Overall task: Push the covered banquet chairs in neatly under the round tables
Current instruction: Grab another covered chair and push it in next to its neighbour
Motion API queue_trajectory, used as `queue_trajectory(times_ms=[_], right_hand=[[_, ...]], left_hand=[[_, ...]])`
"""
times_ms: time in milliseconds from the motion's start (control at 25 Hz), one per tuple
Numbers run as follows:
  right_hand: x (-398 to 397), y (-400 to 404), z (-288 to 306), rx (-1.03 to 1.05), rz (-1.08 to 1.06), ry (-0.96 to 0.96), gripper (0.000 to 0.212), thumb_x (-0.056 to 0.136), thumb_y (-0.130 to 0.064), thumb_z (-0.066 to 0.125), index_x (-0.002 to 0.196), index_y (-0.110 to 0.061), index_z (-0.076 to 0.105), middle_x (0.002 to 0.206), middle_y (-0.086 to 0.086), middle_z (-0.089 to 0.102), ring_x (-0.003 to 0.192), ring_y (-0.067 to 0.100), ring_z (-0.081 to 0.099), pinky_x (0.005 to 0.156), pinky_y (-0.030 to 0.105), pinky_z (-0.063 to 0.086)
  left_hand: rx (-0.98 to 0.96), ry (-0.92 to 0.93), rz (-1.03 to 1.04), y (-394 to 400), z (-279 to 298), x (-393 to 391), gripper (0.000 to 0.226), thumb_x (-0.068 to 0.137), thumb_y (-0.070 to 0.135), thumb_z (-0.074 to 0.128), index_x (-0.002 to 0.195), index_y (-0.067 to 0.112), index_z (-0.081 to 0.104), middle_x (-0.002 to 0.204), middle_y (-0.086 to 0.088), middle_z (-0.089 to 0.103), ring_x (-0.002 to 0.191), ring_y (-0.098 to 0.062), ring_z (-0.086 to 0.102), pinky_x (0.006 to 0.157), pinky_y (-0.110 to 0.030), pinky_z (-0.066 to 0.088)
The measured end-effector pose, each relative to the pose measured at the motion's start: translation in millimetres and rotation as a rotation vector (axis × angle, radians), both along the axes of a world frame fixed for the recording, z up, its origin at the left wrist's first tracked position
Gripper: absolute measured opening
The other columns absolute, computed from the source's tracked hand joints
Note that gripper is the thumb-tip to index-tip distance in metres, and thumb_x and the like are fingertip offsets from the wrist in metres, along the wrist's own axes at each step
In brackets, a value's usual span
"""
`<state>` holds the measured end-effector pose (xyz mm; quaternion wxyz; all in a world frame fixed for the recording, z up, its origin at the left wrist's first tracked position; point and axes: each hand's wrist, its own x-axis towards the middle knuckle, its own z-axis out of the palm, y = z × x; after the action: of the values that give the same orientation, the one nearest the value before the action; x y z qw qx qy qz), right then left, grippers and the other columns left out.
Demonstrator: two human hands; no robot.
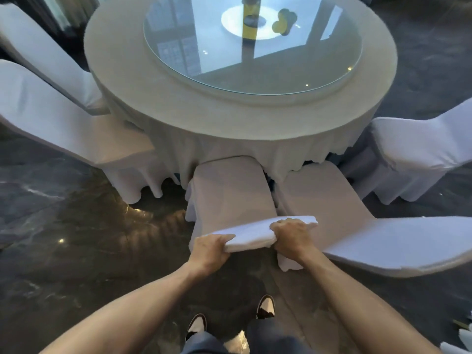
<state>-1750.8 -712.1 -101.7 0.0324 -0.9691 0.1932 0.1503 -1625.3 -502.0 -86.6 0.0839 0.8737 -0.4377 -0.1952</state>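
Observation:
A white-covered banquet chair (229, 190) stands right in front of me, its seat front tucked under the draped edge of the round table (178, 108). My left hand (212, 249) grips the left end of the chair's top rail (250, 233). My right hand (291, 236) grips the rail's right end. A second covered chair (357, 226) stands close beside it on the right, its seat also meeting the tablecloth.
Two covered chairs (63, 123) angle in at the left and another (421, 149) at the right. A glass turntable (252, 60) with a yellow item tops the table. My shoes (265, 306) stand on the dark glossy marble floor (76, 251).

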Motion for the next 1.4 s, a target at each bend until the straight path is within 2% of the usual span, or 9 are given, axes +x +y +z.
queue_trajectory(times_ms=[120, 240, 400, 520, 640, 840, 1000, 1280, 1400], right_hand=[[10.9, -27.5, -1.4, 0.041, 0.047, -0.043, 0.019, 0.065, -0.019, 0.056, 0.080, -0.020, 0.068, 0.080, 0.002, 0.072, 0.073, 0.026, 0.066, 0.066, 0.035, 0.051], [16.6, -41.4, -5.5, 0.094, 0.076, -0.068, 0.020, 0.063, -0.020, 0.054, 0.078, -0.022, 0.066, 0.082, 0.001, 0.072, 0.077, 0.028, 0.067, 0.068, 0.035, 0.050], [20.1, -49.9, -5.6, 0.116, 0.111, -0.070, 0.012, 0.066, -0.028, 0.060, 0.077, -0.025, 0.063, 0.085, -0.003, 0.072, 0.081, 0.026, 0.065, 0.065, 0.034, 0.044], [22.0, -50.9, -3.6, 0.139, 0.085, -0.064, 0.015, 0.066, -0.037, 0.065, 0.077, -0.027, 0.062, 0.084, -0.003, 0.072, 0.080, 0.025, 0.066, 0.065, 0.034, 0.044], [25.9, -51.3, 0.8, 0.119, 0.063, -0.041, 0.020, 0.062, -0.030, 0.067, 0.082, -0.027, 0.066, 0.084, -0.003, 0.072, 0.080, 0.024, 0.067, 0.066, 0.033, 0.046], [21.7, -48.7, 7.3, 0.091, 0.053, -0.018, 0.023, 0.062, -0.029, 0.070, 0.084, -0.025, 0.069, 0.082, -0.002, 0.072, 0.078, 0.022, 0.067, 0.067, 0.033, 0.052], [17.5, -47.0, 6.4, 0.065, 0.046, -0.031, 0.025, 0.062, -0.031, 0.073, 0.086, -0.024, 0.070, 0.083, -0.003, 0.073, 0.078, 0.020, 0.068, 0.067, 0.032, 0.053], [11.9, -65.3, 2.6, 0.048, 0.018, -0.035, 0.022, 0.058, -0.036, 0.072, 0.077, -0.026, 0.068, 0.077, -0.004, 0.072, 0.074, 0.021, 0.067, 0.061, 0.030, 0.047], [13.4, -74.0, 5.2, 0.083, 0.014, -0.019, 0.021, 0.061, -0.034, 0.070, 0.081, -0.027, 0.067, 0.081, -0.005, 0.071, 0.078, 0.020, 0.066, 0.063, 0.031, 0.046]], left_hand=[[0.060, 0.036, 0.149, -25.8, 1.5, -2.1, 0.029, 0.087, 0.027, 0.055, 0.110, 0.042, 0.064, 0.103, 0.005, 0.072, 0.097, -0.025, 0.066, 0.079, -0.036, 0.048], [0.095, 0.068, 0.262, -40.4, 0.5, -3.7, 0.043, 0.087, 0.022, 0.053, 0.121, 0.047, 0.064, 0.115, 0.003, 0.071, 0.103, -0.028, 0.066, 0.090, -0.038, 0.049], [0.093, 0.109, 0.359, -50.0, -2.4, -8.0, 0.041, 0.091, 0.024, 0.052, 0.123, 0.046, 0.065, 0.121, 0.002, 0.070, 0.105, -0.028, 0.065, 0.094, -0.040, 0.050], [0.015, 0.198, 0.428, -52.6, -3.8, -8.3, 0.040, 0.089, 0.016, 0.057, 0.120, 0.037, 0.069, 0.120, -0.003, 0.070, 0.106, -0.030, 0.064, 0.097, -0.041, 0.049], [-0.023, 0.231, 0.436, -55.4, -6.4, -3.6, 0.045, 0.085, 0.007, 0.056, 0.120, 0.031, 0.071, 0.119, -0.006, 0.070, 0.108, -0.032, 0.062, 0.099, -0.037, 0.043], [-0.033, 0.251, 0.480, -56.1, -18.9, -5.2, 0.053, 0.088, 0.002, 0.051, 0.125, 0.036, 0.067, 0.125, -0.002, 0.068, 0.116, -0.031, 0.055, 0.105, -0.036, 0.037], [-0.036, 0.287, 0.504, -55.6, -23.9, -8.9, 0.055, 0.088, 0.001, 0.048, 0.125, 0.038, 0.066, 0.124, -0.002, 0.068, 0.116, -0.033, 0.051, 0.105, -0.036, 0.036], [-0.043, 0.270, 0.491, -71.4, -28.8, -14.1, 0.050, 0.094, 0.004, 0.050, 0.127, 0.039, 0.065, 0.116, -0.005, 0.069, 0.099, -0.027, 0.046, 0.096, -0.042, 0.041], [-0.051, 0.258, 0.474, -80.0, -24.2, -17.1, 0.050, 0.093, 0.003, 0.050, 0.122, 0.039, 0.068, 0.112, -0.004, 0.070, 0.095, -0.026, 0.045, 0.094, -0.041, 0.041]])
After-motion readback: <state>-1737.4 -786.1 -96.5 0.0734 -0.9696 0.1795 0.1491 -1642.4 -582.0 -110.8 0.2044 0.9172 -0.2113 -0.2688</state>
